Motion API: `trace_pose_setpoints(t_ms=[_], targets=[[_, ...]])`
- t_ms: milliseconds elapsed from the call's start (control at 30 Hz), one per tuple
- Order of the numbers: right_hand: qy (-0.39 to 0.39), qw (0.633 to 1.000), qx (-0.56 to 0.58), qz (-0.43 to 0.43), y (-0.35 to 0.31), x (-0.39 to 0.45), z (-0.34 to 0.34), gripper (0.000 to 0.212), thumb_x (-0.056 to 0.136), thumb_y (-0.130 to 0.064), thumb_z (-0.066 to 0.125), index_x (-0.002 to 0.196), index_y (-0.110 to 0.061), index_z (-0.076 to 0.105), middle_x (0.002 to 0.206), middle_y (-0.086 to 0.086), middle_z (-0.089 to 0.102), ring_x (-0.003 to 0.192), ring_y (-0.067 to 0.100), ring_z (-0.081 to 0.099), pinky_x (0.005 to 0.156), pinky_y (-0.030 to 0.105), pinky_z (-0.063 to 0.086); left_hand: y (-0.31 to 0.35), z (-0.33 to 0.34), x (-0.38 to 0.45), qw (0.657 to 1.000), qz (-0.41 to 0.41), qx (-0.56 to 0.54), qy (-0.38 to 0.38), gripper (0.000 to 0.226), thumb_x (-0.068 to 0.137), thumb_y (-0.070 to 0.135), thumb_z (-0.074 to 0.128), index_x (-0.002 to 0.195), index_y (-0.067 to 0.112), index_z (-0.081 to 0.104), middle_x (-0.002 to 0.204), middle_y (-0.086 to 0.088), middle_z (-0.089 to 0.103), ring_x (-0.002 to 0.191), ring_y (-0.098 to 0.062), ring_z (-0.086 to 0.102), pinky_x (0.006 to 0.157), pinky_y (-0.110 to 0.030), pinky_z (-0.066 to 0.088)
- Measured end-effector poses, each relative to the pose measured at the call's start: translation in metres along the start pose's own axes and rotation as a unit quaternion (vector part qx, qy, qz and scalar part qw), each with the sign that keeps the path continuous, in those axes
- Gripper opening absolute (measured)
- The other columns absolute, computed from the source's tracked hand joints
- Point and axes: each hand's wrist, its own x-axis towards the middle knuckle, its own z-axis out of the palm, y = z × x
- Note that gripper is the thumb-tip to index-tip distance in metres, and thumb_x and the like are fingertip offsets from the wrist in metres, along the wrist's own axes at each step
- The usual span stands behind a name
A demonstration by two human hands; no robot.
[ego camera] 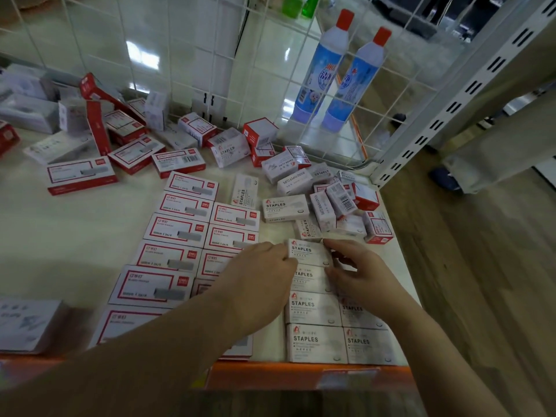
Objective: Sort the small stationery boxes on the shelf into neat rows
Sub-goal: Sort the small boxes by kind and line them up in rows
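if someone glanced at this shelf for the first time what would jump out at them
Probably the two hands, left hand and right hand, pinching a white staples box at the front right of the shelf. Next, the neat rows of red-framed boxes in the middle against the jumbled pile behind. Two blue bottles with red caps stand beyond the wire grid.

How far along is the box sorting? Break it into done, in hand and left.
Done: two columns of red-framed boxes lie flat in rows, and white STAPLES boxes are lined up at the shelf's front right.
In hand: the left hand and right hand pinch one STAPLES box at the far end of that row.
Left: the jumbled pile by the wire panel and tipped boxes at back left.
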Motion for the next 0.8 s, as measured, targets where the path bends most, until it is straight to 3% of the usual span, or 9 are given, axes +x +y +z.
trace_pose_setpoints(t_ms=[167,333,433,567,800], targets=[[-0.008,1.0,-0.002,0.002,-0.001,-0.001,0.0,0.048,0.089,-0.009,0.057,0.135,-0.021,0.045,0.122,-0.015,0.044,0.109,-0.001,0.043,0.077,-0.005,0.035,0.0,0.0,0.0,1.0,-0.004,-0.01,0.002,0.038,0.099,0.027,0.034,0.136,0.021,0.039,0.133,0.003,0.043,0.12,-0.012,0.04,0.104,-0.026,0.032],[-0.006,1.0,-0.011,0.001,-0.001,-0.001,0.0,0.049,0.089,-0.009,0.057,0.134,-0.022,0.045,0.123,-0.017,0.044,0.113,0.001,0.043,0.093,0.009,0.036,0.0,0.001,0.0,1.0,-0.004,-0.004,0.015,0.037,0.098,0.027,0.034,0.134,0.021,0.042,0.131,0.004,0.044,0.118,-0.012,0.04,0.101,-0.025,0.03],[-0.005,1.0,-0.012,0.005,-0.002,-0.001,0.0,0.049,0.089,-0.007,0.056,0.134,-0.022,0.046,0.12,-0.017,0.043,0.111,0.0,0.042,0.082,-0.001,0.035,0.0,0.0,0.001,1.0,-0.015,-0.006,0.022,0.035,0.098,0.026,0.035,0.132,0.022,0.044,0.129,0.004,0.044,0.117,-0.011,0.04,0.099,-0.024,0.03],[0.008,1.0,-0.025,0.01,-0.003,-0.002,-0.002,0.049,0.087,-0.009,0.059,0.132,-0.024,0.047,0.122,-0.016,0.044,0.11,0.0,0.042,0.079,-0.002,0.033,0.0,0.0,0.002,0.999,-0.017,-0.001,0.032,0.035,0.098,0.025,0.036,0.131,0.023,0.046,0.131,0.003,0.041,0.119,-0.012,0.037,0.1,-0.025,0.029],[0.152,0.988,-0.031,0.018,-0.009,0.0,-0.01,0.027,0.086,-0.016,0.062,0.113,-0.018,0.063,0.102,-0.01,0.063,0.086,-0.003,0.054,0.076,0.01,0.044,-0.001,-0.001,0.007,1.0,-0.002,-0.003,0.016,0.035,0.097,0.023,0.036,0.131,0.019,0.045,0.136,0.004,0.042,0.124,-0.012,0.036,0.107,-0.027,0.028]])
